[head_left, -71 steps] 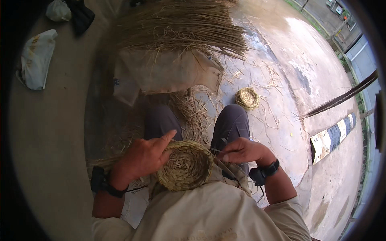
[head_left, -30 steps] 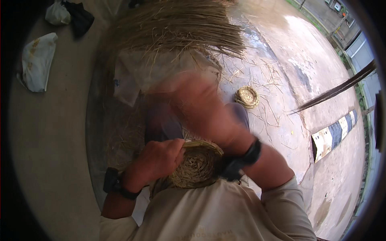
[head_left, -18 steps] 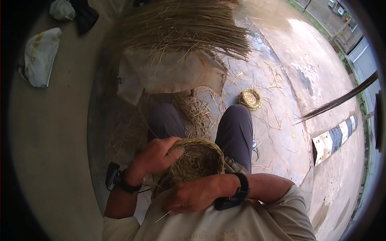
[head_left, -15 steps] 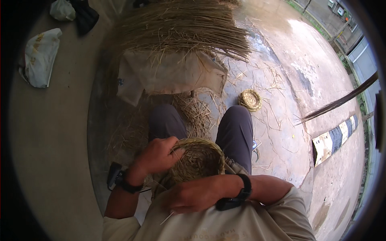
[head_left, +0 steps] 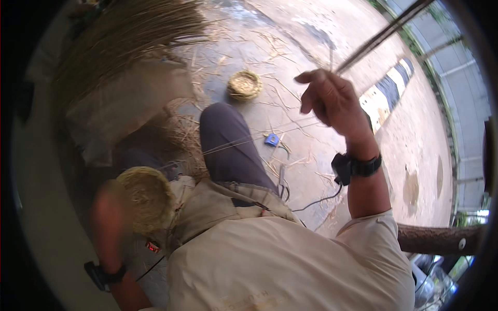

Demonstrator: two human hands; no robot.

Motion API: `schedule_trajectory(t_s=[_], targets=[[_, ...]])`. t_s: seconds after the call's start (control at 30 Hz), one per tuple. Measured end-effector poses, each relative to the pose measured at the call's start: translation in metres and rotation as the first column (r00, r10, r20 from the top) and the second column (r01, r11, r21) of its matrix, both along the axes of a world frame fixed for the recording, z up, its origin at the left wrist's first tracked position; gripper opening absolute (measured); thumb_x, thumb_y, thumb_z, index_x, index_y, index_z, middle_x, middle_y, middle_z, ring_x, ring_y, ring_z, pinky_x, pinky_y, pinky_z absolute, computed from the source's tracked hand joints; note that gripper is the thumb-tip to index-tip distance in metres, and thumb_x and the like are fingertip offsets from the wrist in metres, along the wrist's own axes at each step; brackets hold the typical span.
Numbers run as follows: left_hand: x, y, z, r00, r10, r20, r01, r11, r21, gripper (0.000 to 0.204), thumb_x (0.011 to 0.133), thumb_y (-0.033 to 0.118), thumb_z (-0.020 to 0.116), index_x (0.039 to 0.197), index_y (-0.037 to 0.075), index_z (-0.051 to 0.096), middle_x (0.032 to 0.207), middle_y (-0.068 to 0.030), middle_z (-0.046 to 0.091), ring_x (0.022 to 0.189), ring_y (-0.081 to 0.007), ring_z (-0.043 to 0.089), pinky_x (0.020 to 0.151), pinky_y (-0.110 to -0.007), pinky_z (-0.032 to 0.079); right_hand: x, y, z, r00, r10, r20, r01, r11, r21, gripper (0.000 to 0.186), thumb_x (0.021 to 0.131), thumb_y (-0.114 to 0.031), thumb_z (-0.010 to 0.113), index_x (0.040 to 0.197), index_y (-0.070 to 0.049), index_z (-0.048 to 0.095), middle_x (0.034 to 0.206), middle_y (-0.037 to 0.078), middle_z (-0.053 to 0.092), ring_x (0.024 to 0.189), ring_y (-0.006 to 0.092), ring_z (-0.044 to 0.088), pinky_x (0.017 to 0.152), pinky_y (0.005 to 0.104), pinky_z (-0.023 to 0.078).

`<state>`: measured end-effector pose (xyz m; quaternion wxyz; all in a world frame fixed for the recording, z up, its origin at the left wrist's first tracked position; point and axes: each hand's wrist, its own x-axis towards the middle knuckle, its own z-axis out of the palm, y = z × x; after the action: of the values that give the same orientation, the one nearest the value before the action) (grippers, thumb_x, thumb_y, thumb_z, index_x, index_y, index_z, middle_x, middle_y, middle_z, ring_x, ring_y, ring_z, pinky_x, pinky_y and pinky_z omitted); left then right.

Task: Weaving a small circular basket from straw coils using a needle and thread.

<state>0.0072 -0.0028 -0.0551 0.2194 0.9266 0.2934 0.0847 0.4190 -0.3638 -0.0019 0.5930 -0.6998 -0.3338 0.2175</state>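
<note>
woven basket (head_left: 148, 199): located just right of left hand (head_left: 110, 215) (nearer; blurred, grip cannot be told) | right hand (head_left: 332, 103): positioned upper right, well apart, half-curled, hold cannot be told | strand (head_left: 228, 145): stretched toward right hand

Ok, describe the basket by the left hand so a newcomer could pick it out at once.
Start at the beige shirt filling the lower middle, then go up and left to the blurred left hand. Just right of that hand is the round, open-mouthed woven basket. Unlike the second basket on the floor beyond the right knee, it is close to the body and appears larger.
</note>
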Motion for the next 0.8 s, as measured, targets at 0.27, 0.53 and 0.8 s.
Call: schedule_trajectory(t_s=[0.27, 0.53, 0.8], targets=[[-0.004, 0.041, 0.005, 0.965, 0.174, -0.197, -0.071, 0.893, 0.444, 0.04, 0.107, 0.024, 0.054, 0.145, 0.01, 0.057, 0.118, -0.0228, 0.073, 0.105, -0.0449, 0.07, 0.084, -0.052, 0.056, 0.066, -0.127, 0.006, 0.902, -0.429, 0.042, 0.424, 0.901, 0.094, 0.043, 0.115, -0.036, 0.046, 0.121, -0.001, 0.07, 0.067, 0.002, 0.063, 0.042, 0.0018, 0.039, 0.038, 0.0208, 0.025], [-0.059, 0.144, 0.02, 0.904, 0.405, -0.136, -0.357, 0.891, 0.282, 0.044, 0.111, 0.026, 0.045, 0.147, 0.004, 0.057, 0.136, -0.0208, 0.067, 0.124, -0.0333, 0.066, 0.102, -0.043, 0.051, 0.14, -0.224, 0.001, 0.691, -0.717, 0.086, 0.707, 0.696, 0.122, 0.046, 0.113, -0.038, 0.05, 0.124, 0.003, 0.066, 0.069, 0.002, 0.06, 0.043, 0.0039, 0.038, 0.037, 0.0231, 0.026], [-0.143, 0.217, -0.016, 0.845, 0.512, -0.155, -0.458, 0.842, 0.286, 0.049, 0.111, 0.031, 0.046, 0.147, -0.002, 0.054, 0.137, -0.023, 0.065, 0.121, -0.0339, 0.065, 0.102, -0.042, 0.049, 0.175, -0.268, 0.019, 0.653, -0.757, 0.027, 0.742, 0.647, 0.173, 0.04, 0.114, -0.032, 0.05, 0.128, 0.003, 0.063, 0.073, 0.002, 0.06, 0.044, 0.0057, 0.037, 0.038, 0.0231, 0.024]])
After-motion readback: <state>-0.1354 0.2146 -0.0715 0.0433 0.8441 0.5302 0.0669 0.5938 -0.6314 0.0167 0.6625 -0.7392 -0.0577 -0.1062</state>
